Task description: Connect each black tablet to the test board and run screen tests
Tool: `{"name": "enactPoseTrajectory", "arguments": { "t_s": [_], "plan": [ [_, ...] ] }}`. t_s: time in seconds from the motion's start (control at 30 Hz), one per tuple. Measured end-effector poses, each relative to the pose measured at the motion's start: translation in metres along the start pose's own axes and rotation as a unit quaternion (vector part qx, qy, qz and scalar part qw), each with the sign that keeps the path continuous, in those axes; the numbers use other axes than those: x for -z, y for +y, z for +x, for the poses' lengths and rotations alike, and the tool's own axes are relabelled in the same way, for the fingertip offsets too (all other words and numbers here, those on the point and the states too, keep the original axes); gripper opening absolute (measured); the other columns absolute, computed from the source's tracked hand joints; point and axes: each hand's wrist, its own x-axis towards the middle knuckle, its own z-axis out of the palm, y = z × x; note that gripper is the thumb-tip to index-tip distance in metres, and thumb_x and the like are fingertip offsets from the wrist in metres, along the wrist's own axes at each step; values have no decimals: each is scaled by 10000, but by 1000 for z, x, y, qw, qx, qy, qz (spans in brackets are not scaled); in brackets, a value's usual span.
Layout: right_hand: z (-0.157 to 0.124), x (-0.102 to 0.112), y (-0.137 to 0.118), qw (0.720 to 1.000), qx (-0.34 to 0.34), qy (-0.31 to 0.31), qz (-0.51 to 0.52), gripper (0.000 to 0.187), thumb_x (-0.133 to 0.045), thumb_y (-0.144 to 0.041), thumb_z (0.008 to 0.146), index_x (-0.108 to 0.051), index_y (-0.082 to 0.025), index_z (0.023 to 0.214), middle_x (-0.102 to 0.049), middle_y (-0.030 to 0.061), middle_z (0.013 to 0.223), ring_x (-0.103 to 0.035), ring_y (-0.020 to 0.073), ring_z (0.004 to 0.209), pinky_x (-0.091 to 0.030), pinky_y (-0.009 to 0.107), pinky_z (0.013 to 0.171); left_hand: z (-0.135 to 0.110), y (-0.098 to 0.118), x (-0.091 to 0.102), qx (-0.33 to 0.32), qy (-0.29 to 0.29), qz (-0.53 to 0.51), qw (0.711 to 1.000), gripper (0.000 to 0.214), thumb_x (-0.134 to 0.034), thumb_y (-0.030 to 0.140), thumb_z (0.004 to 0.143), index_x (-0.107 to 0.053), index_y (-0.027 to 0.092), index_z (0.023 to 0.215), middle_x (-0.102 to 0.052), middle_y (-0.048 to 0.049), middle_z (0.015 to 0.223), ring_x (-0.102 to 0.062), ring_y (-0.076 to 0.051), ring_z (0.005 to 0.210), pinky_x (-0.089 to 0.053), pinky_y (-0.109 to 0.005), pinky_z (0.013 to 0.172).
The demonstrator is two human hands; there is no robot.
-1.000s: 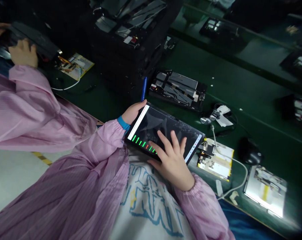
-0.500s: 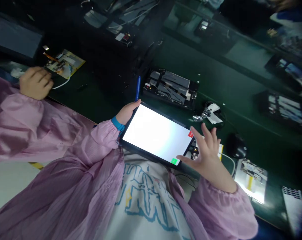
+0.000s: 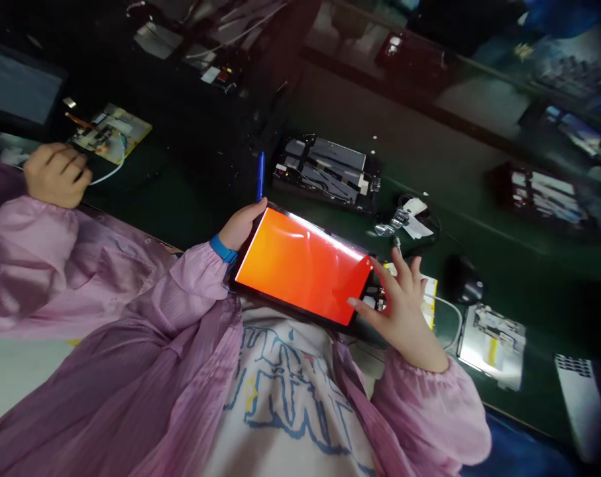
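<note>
A tablet (image 3: 303,265) with its whole screen lit orange-red rests against my chest at the bench edge. My left hand (image 3: 239,226) grips its left end, thumb on the bezel, with a blue pen (image 3: 260,175) sticking up beside the fingers. My right hand (image 3: 402,308) is at the tablet's right end, fingers spread, thumb tip touching the lower right corner. Both arms are in pink sleeves.
On the dark green bench lie an opened device (image 3: 327,171), a taped connector (image 3: 409,220), a black mouse (image 3: 463,283), a circuit board under my right hand and a shiny panel (image 3: 493,344). A co-worker's fist (image 3: 56,173) in a pink sleeve rests at the left near a board (image 3: 109,131).
The screen went from dark with green bars to white, then to orange-red. My right hand moved off the screen to its right edge. The co-worker put down a dark device and rested a hand.
</note>
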Motion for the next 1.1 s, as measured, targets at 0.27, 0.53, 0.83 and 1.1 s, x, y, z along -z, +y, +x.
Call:
{"name": "enactPoseTrajectory", "arguments": {
  "t_s": [0.27,0.53,0.83,1.1],
  "plan": [
    [-7,2,-5,1000,1,-3,-8,721,-528,-603,840,-330,-246,1435,-219,181,1558,-63,492,1443,-217,793,997,0,0,0,8,-8,-5,1000,348,-613,460,854,-697,123,841,-719,-50,699,-709,-196,691,-552,-301,697],
    [-4,6,-40,997,59,32,45,740,-582,-569,826,-338,-206,1423,-267,206,1528,-91,452,1455,-184,744,1066,-4,2,-4,10,25,12,1000,344,-580,422,888,-657,119,745,-666,-9,600,-634,-122,530,-519,-248,627],
    [0,-15,-103,973,215,-84,25,563,-584,-406,863,-425,-225,1372,-243,166,1561,0,441,1465,-169,768,1051,-3,-2,-2,-10,18,30,999,343,-609,448,859,-710,121,853,-716,-25,703,-701,-179,750,-530,-288,803],
    [7,-9,-65,993,109,27,41,533,-583,-487,849,-480,-217,1297,-331,180,1510,-138,438,1450,-193,745,1052,-4,-1,-3,-6,30,30,999,348,-575,423,888,-701,112,797,-694,-27,646,-683,-160,655,-535,-294,771]
  ]
}}
